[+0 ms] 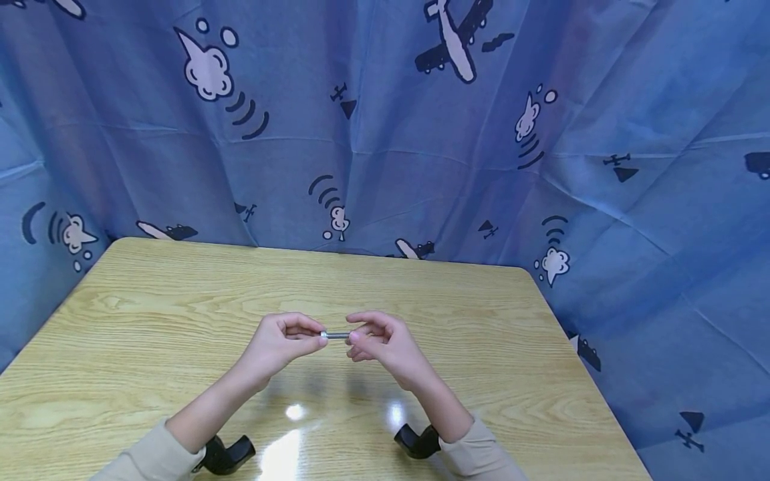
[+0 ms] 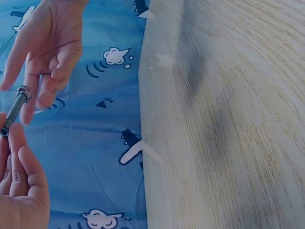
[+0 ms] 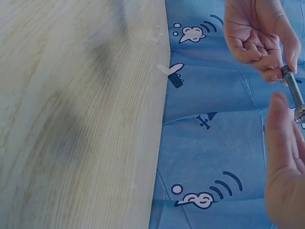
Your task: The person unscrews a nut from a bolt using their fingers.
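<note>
One metal bolt (image 1: 338,335) lies roughly level between the left hand (image 1: 279,342) and the right hand (image 1: 394,347) in the head view I watch from afar. On my left the fingers (image 1: 303,321) pinch one end; on my right they are loosely parted around the other end, thumb right beside it, index finger raised apart. Both sets are above the wood-grain table (image 1: 180,321), and the patterned blue curtain (image 1: 391,127) hangs beyond them. Nearer me than the fingers are pale sleeves (image 1: 153,454) and a black piece (image 1: 231,455) at the left wrist.

In the left wrist view, I get the left fingers holding the bolt's lower end; its shank slants up from them to a wider end beside the right fingers. I cannot tell whether those touch it.

In the right wrist view, left thumb and fingers grip the upper end, the shank running down from them. One right finger stands straight beside the bolt; the others are partly cropped.
</note>
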Demonstrator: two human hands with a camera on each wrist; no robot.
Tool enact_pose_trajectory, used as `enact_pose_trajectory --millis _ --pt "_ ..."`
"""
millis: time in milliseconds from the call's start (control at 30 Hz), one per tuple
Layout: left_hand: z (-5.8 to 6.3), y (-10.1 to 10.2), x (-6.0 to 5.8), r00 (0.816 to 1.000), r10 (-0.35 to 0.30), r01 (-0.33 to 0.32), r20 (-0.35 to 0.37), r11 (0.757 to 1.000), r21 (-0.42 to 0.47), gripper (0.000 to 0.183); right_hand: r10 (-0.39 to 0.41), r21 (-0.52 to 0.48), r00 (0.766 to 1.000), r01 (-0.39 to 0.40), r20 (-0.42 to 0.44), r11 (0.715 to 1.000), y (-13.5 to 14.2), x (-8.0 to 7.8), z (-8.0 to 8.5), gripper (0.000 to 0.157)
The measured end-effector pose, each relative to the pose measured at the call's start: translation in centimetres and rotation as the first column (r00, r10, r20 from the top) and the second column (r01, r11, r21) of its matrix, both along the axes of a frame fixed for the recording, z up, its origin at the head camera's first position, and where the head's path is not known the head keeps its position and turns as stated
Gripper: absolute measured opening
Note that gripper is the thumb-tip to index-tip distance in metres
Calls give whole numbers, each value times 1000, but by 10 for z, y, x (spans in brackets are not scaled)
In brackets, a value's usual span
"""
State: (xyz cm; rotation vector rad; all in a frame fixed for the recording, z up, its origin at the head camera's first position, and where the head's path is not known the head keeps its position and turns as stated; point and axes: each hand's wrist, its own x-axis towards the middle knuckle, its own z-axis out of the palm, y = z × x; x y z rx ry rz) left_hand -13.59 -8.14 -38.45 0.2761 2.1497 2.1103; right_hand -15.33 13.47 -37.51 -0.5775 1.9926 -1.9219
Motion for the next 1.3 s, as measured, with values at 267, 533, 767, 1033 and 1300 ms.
enact_pose_trajectory --millis 267,533,767,1033,1300 --pt "0 1 1 1000 -1 1 8 1000 -1 26 -30 -1 999 30 -31 1000 -1 0 0 27" --pt "2 1 2 1000 7 -7 17 1000 9 28 -4 19 1000 4 -2 1000 0 0 0 34" --pt "1 2 2 1000 4 -4 28 1000 12 27 9 20 1000 -9 10 1000 1 -1 0 30" --pt "0 2 1 1000 4 -4 24 1000 8 26 5 28 1000 -5 11 1000 1 -2 0 34" --pt "-1 1 1 1000 0 0 16 1000 2 29 -27 27 999 26 28 999 -1 0 2 28"
